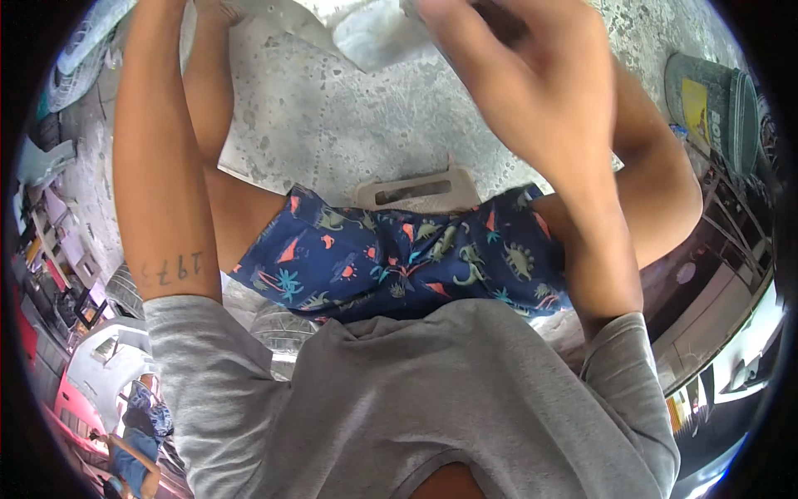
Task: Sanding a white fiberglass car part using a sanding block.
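Note:
My right hand (pixel 549 83) is at the top edge, blurred, with its thumb and fingers curled around a dark gap. A thin dark edge runs beside the thumb, but I cannot make out what it belongs to. Just left of this hand lies a shiny, whitish, crumpled-looking sheet (pixel 378 37), partly cut off by the top edge; whether the hand touches it is unclear. My left forearm (pixel 158 166) reaches up along the left side and leaves the view at the top, so the left hand is not seen.
Between my bent legs is stained grey concrete floor (pixel 332 116). A beige plastic piece with a slot (pixel 464 190) shows beneath my shorts. On the right stands a dark bucket (pixel 740 116) by a metal rack (pixel 731 200). A white chair (pixel 91 358) and another person (pixel 133 457) are at lower left.

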### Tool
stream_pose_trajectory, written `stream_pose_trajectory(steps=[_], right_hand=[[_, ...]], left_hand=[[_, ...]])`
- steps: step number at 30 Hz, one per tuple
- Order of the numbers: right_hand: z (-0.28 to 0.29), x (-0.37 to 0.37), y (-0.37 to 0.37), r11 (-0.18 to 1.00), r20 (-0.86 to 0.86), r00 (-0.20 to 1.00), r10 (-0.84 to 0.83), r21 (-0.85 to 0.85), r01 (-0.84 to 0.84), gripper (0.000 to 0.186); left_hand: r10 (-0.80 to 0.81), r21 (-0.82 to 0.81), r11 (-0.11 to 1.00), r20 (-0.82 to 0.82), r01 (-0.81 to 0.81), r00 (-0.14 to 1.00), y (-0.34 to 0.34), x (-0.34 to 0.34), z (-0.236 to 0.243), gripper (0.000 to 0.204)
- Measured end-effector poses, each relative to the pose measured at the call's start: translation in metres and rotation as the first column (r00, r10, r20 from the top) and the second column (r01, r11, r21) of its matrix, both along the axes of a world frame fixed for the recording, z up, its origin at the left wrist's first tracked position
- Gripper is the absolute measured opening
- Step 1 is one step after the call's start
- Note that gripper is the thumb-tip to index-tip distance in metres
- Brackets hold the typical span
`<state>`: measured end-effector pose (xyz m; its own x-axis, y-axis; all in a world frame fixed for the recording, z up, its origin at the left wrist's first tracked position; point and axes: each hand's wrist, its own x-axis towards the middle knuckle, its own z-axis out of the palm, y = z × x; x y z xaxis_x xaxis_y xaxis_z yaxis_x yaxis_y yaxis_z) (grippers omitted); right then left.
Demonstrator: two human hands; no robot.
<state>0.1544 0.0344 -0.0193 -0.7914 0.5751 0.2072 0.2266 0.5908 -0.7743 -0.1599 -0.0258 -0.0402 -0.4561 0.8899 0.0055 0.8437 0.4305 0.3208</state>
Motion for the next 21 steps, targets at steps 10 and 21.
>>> stream_pose_trajectory(steps=[10, 21], right_hand=[[-0.013, 0.047, 0.010, 0.817, -0.081, 0.972, 0.219, -0.529, -0.228, 0.051], [-0.014, 0.070, 0.015, 0.877, -0.146, 0.917, 0.371, -0.271, -0.398, 0.056]], left_hand=[[-0.029, 0.016, 0.999, 0.085, 0.028, 0.996, -0.003, 0.022, 0.012, 0.040], [0.019, -0.002, 1.000, 0.138, -0.019, 0.990, 0.001, 0.033, 0.018, 0.035]])
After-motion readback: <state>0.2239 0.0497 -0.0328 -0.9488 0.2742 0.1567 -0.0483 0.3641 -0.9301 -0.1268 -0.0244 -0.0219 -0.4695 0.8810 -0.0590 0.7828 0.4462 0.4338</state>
